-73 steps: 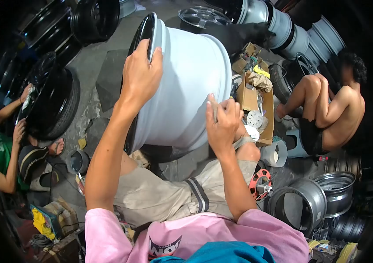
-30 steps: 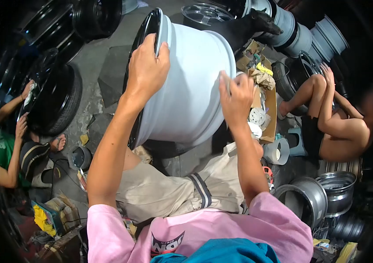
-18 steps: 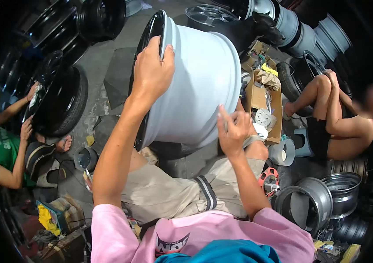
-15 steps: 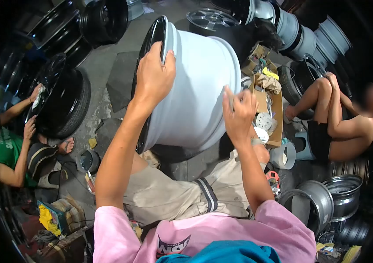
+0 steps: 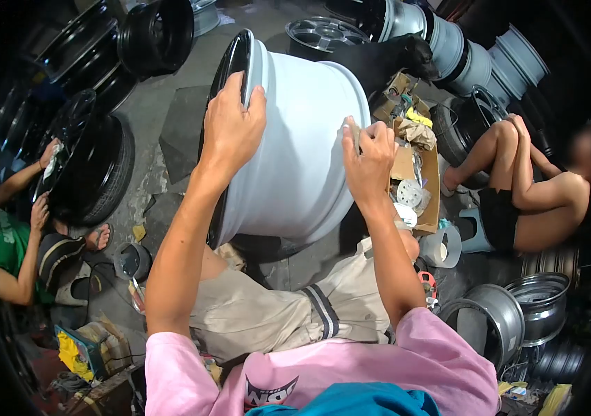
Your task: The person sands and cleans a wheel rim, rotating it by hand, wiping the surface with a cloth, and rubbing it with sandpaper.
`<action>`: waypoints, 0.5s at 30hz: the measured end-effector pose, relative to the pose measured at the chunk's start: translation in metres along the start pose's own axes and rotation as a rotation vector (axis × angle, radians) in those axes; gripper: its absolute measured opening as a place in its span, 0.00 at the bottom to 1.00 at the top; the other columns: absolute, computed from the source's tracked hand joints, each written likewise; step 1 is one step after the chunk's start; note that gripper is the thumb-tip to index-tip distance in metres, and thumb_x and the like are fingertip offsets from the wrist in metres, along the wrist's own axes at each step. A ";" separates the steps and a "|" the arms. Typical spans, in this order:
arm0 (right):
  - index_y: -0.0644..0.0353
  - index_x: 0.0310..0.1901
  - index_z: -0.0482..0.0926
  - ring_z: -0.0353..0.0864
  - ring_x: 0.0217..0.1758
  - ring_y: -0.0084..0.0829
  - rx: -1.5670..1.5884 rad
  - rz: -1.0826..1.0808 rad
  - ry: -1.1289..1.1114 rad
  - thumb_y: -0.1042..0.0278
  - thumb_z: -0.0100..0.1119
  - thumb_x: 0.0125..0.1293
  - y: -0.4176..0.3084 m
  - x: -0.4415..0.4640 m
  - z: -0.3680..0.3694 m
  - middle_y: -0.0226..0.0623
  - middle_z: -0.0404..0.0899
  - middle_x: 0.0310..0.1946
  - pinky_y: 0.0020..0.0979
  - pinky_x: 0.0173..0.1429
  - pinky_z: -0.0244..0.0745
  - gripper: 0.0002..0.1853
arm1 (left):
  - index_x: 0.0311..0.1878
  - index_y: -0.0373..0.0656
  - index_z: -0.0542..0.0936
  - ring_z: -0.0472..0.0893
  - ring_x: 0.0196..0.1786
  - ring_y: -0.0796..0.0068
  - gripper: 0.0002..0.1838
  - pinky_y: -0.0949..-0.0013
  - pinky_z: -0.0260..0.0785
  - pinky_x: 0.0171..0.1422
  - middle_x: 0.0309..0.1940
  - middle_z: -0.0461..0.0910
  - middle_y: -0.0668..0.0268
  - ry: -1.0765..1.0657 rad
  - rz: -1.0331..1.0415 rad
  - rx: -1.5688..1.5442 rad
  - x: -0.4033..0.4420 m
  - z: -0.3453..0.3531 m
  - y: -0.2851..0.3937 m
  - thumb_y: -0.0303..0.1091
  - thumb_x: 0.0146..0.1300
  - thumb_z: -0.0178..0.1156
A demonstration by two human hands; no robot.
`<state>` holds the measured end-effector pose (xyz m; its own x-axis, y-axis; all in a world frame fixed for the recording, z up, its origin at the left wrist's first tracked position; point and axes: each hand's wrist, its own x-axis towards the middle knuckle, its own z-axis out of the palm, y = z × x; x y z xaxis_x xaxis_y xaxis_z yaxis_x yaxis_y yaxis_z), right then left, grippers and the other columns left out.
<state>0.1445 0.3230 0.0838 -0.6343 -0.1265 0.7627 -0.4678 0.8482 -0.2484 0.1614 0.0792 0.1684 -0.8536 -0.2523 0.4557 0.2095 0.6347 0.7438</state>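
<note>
A large wheel rim [image 5: 295, 139] with a pale grey barrel and a glossy black face stands tilted in front of me. My left hand [image 5: 234, 128] is wrapped over its black-edged lip at the left, fingers on the far side and thumb on the barrel. At the rim's right edge, my right hand [image 5: 370, 156] pinches a small brownish pad [image 5: 356, 139] between thumb and fingers, close against the outer lip. The pad is mostly covered by my fingers.
A cardboard box [image 5: 431, 191] of discs and paper lies right of the rim. A black dog [image 5: 386, 62] is behind it. One person [image 5: 549, 197] sits at the right, another [image 5: 4, 243] at the left by a tyre [image 5: 118, 170]. Metal rims [image 5: 537, 305] stand lower right.
My right hand has moved up and down along the rim's right edge with the pad. My left hand keeps its hold. The dog's head and the person at the right have shifted.
</note>
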 end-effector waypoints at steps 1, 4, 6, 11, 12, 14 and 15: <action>0.54 0.56 0.92 0.74 0.45 0.39 -0.005 0.003 -0.005 0.65 0.72 0.71 -0.004 -0.001 0.000 0.35 0.75 0.37 0.42 0.50 0.63 0.14 | 0.64 0.25 0.78 0.88 0.41 0.38 0.24 0.44 0.76 0.56 0.38 0.86 0.36 0.007 0.003 -0.001 0.001 -0.002 0.000 0.38 0.77 0.57; 0.55 0.55 0.92 0.73 0.44 0.38 -0.016 0.006 -0.015 0.64 0.72 0.70 -0.013 -0.038 -0.011 0.35 0.73 0.36 0.42 0.49 0.63 0.14 | 0.64 0.26 0.78 0.88 0.41 0.38 0.24 0.44 0.76 0.55 0.37 0.86 0.37 -0.040 -0.053 -0.022 -0.003 -0.002 -0.001 0.38 0.77 0.57; 0.54 0.55 0.93 0.73 0.42 0.37 -0.034 0.009 -0.046 0.63 0.72 0.71 -0.018 -0.072 -0.024 0.36 0.73 0.35 0.43 0.48 0.64 0.14 | 0.64 0.26 0.79 0.88 0.43 0.37 0.24 0.44 0.76 0.55 0.37 0.87 0.38 -0.025 -0.025 -0.015 -0.002 0.000 -0.002 0.38 0.77 0.57; 0.54 0.53 0.93 0.74 0.44 0.39 -0.042 0.004 -0.024 0.61 0.70 0.73 0.002 -0.025 -0.008 0.37 0.75 0.36 0.44 0.49 0.65 0.12 | 0.64 0.26 0.78 0.88 0.44 0.38 0.24 0.44 0.76 0.56 0.37 0.87 0.38 -0.036 -0.009 -0.013 0.000 0.004 0.000 0.39 0.77 0.57; 0.54 0.53 0.93 0.74 0.44 0.39 -0.037 -0.004 -0.019 0.61 0.70 0.73 0.006 -0.005 -0.001 0.37 0.75 0.36 0.44 0.49 0.65 0.12 | 0.64 0.26 0.78 0.88 0.44 0.38 0.24 0.44 0.76 0.56 0.37 0.87 0.38 -0.029 -0.007 -0.002 0.001 0.002 0.000 0.39 0.77 0.57; 0.55 0.53 0.93 0.75 0.46 0.41 0.009 -0.001 -0.037 0.62 0.69 0.73 0.009 0.021 0.009 0.39 0.76 0.37 0.45 0.50 0.65 0.13 | 0.64 0.26 0.78 0.88 0.44 0.38 0.24 0.44 0.76 0.56 0.37 0.87 0.38 -0.005 -0.013 -0.004 -0.001 0.002 -0.004 0.39 0.77 0.57; 0.56 0.53 0.93 0.76 0.47 0.42 0.017 0.013 -0.048 0.62 0.69 0.74 0.006 0.024 0.009 0.39 0.76 0.38 0.46 0.50 0.66 0.13 | 0.64 0.26 0.78 0.89 0.44 0.39 0.24 0.44 0.77 0.57 0.36 0.87 0.38 0.004 -0.019 -0.008 -0.001 0.001 -0.003 0.39 0.77 0.57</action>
<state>0.1211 0.3209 0.0952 -0.6688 -0.1408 0.7300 -0.4700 0.8408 -0.2685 0.1609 0.0783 0.1651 -0.8554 -0.2674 0.4436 0.1971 0.6240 0.7562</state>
